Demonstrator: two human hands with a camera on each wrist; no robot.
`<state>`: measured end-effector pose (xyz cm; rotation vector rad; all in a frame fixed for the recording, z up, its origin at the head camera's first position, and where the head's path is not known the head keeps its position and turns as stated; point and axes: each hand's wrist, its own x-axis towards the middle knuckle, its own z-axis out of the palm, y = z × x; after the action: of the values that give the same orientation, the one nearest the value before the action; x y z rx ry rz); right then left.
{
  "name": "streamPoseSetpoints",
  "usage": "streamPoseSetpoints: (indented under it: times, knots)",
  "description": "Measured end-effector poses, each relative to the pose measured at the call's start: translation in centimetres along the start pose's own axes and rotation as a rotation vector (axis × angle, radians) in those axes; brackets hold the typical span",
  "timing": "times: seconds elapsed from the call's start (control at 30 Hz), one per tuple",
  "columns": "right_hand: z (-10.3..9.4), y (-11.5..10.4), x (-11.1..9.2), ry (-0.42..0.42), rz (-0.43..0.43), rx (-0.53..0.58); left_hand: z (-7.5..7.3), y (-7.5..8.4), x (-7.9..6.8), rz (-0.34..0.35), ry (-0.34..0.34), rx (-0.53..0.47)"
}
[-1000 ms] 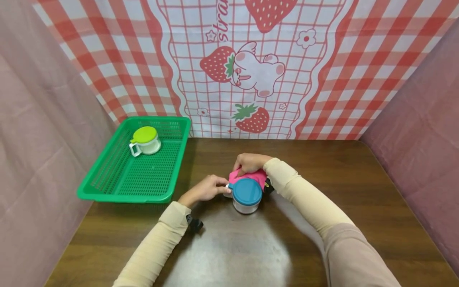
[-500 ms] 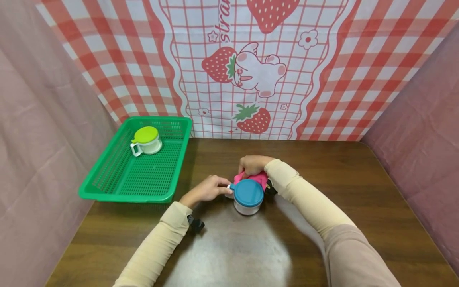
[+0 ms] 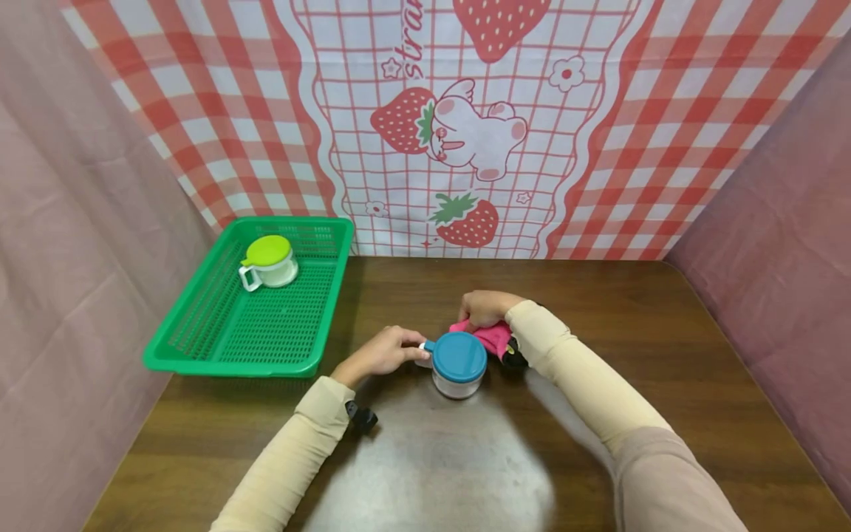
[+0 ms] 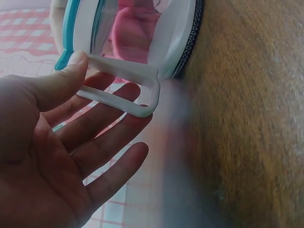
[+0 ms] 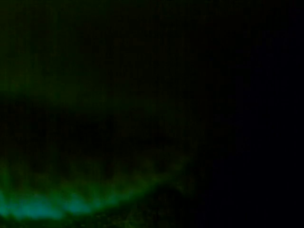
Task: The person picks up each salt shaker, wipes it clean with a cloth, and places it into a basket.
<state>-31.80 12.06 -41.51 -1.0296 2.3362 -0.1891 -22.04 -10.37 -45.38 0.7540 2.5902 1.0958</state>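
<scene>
A clear jar with a blue lid (image 3: 459,357) and a white side handle (image 4: 126,71) stands upright on the table. My left hand (image 3: 385,350) pinches this handle, thumb on top and fingertips behind it in the left wrist view, with the little finger (image 4: 124,166) free. Behind the jar, my right hand (image 3: 487,307) holds a bunched pink cloth (image 3: 493,338) near the jar's far right side. Through the clear wall in the left wrist view, the pink cloth (image 4: 135,35) shows. The right wrist view is nearly black, and the right fingertips are partly hidden in the cloth.
At the left stands a green basket (image 3: 323,303) holding a similar jar with a lime lid (image 3: 269,251). The brown wooden table (image 3: 618,318) reaches back to a checked curtain (image 3: 631,148). Pink cloth walls rise at both sides.
My right hand has slid to the right along the back of the jar, taking the pink cloth along. The left hand and the jar have stayed in place.
</scene>
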Motion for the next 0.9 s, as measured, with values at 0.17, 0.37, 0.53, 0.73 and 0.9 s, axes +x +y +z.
streamPoseSetpoints:
  times: [0.17, 0.37, 0.53, 0.73, 0.9]
  knots:
    - [0.3, 0.4, -1.2, 0.036, 0.017, -0.004, 0.0, 0.1, -0.3, 0.007, 0.02, 0.019]
    - [1.3, 0.9, -2.9, 0.104, 0.047, 0.028, 0.2, 0.2, -0.4, -0.014, 0.033, 0.032]
    - [2.3, 0.8, -4.7, 0.166, 0.104, 0.049, 0.5, 0.3, -0.4, -0.026, 0.044, 0.038]
    - [3.2, 0.0, -6.2, 0.265, 0.16, 0.045, 0.6, 0.2, -0.4, -0.048, 0.075, 0.052]
    - [4.0, -0.3, -7.0, 0.339, 0.18, 0.074, 0.7, 0.7, -0.6, -0.072, 0.101, 0.056]
